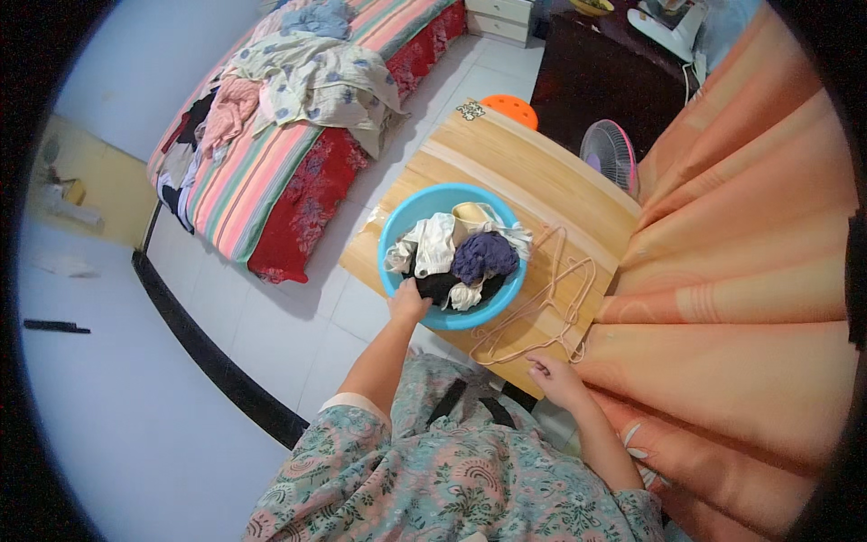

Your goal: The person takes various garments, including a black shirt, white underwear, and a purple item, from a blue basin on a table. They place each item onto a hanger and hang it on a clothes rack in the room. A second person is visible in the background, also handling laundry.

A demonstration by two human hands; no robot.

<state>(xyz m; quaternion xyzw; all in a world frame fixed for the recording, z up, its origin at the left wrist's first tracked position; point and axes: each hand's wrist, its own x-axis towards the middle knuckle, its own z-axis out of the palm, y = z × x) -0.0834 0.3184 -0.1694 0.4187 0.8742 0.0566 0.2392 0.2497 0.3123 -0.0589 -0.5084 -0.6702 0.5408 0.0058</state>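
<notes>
Smooth plastic on the basin (411, 215), with a soft sheen! Inside it, matt cloth: the white garment (436, 244) limply creased, the purple garment (486, 257) tightly puckered. Under the basin, the counter (506, 163) shows grained wood, lightly glossy. Right of the basin, the hangers (553, 289) look smooth. Beyond the basin, the stool (512, 110): smooth plastic; far right of the basin, the curtain (741, 226), soft cloth, faintly lustrous.

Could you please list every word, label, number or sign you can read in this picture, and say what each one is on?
None: no words, numbers or signs can be read here.
Blue basin: no lettering visible.
Wooden table: the dark mark at its far corner looks like an ornament.
Patterned garment: printed design, no readable text.
White appliance: any marking is too small to read.
</notes>
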